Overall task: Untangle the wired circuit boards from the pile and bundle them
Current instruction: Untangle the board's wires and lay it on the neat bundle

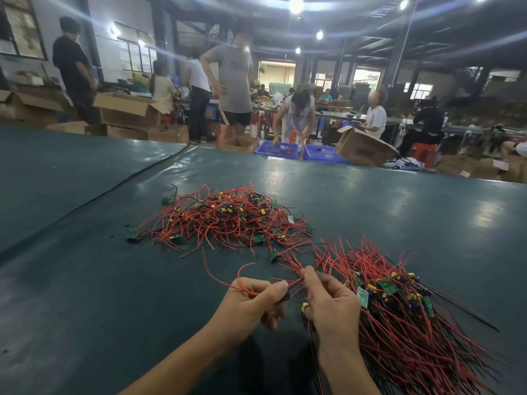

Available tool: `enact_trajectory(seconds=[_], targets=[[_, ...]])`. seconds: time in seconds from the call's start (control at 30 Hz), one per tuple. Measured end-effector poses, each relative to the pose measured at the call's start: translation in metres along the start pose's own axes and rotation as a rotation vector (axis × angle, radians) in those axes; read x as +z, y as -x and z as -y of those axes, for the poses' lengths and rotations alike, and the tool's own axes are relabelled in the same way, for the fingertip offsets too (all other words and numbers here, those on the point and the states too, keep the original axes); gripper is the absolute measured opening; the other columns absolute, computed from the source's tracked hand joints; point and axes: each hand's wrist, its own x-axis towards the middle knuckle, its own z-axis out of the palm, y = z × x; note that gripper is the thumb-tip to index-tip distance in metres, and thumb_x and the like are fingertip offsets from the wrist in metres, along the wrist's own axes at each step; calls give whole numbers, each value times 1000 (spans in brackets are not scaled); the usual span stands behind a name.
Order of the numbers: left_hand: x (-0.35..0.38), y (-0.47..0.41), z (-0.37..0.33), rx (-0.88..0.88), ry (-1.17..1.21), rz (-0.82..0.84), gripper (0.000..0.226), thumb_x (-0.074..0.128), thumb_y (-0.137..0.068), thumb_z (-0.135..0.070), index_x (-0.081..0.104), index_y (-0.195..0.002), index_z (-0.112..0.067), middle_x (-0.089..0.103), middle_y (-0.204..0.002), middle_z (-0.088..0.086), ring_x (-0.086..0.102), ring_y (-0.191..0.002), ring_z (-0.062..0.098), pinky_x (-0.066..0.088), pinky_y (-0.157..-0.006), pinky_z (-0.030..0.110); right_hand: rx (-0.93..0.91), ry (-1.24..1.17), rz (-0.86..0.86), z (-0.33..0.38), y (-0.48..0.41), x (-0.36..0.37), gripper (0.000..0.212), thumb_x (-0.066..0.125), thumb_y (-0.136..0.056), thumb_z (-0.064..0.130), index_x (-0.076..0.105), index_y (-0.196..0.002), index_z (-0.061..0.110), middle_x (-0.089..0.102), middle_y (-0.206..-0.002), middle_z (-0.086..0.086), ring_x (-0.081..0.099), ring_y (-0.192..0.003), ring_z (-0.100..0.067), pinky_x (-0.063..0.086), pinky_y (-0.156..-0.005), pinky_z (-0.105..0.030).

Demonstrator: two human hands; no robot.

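On the green desk [85, 280], left hand [251, 302] and right hand [330, 303] each pinch red wires [293, 263] running ahead into the tangled pile [225, 220]. The sorted bundle [399, 309] lies just beside the right hand, slanting near-right.

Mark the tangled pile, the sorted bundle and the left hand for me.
tangled pile [225, 220], head view, middle of the red wire heap.
sorted bundle [399, 317], head view, wires just below the boards.
left hand [248, 305], head view, back of the hand.
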Motion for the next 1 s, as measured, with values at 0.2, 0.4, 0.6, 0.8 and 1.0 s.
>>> enact_trajectory(seconds=[0.2,0.4,0.6,0.8,1.0], targets=[[-5,1,-5,10,-37,68,35,64,-81,-31,67,-49,-17,62,-52,3,52,-39,12,44,-43,20,8,-103,-176,5,-18,-19,20,72,-89,22,70,-72,12,48,-45,11,35,-37,-1,34,-38,-15],[-11,-3,-2,-72,29,-91,47,67,-72,-58,75,-63,-13,70,-66,13,57,-54,15,44,-52,22,-59,-133,-158,5,-12,-15,17,71,-88,28,75,-75,18,48,-48,14,34,-40,-2,33,-39,-16],[-15,-9,2,-214,374,-136,33,75,-63,-44,76,-68,-11,69,-74,10,54,-52,11,43,-47,19,-166,-129,-111,9,-6,-13,15,70,-76,42,77,-74,29,52,-52,12,39,-47,-3,36,-44,-19],[-20,-12,6,-293,504,-205,20,77,-66,-36,76,-72,-18,73,-82,4,60,-53,8,49,-45,19,-289,-126,-15,12,0,-9,15,70,-78,34,75,-70,22,45,-50,9,32,-45,-6,29,-42,-22],[-25,-15,4,-353,614,-268,23,61,-85,-38,64,-89,-16,73,-81,2,62,-52,11,49,-42,22,-341,-107,183,18,13,-5,38,60,-86,53,77,-79,20,51,-61,-13,35,-47,-12,26,-43,-27]])
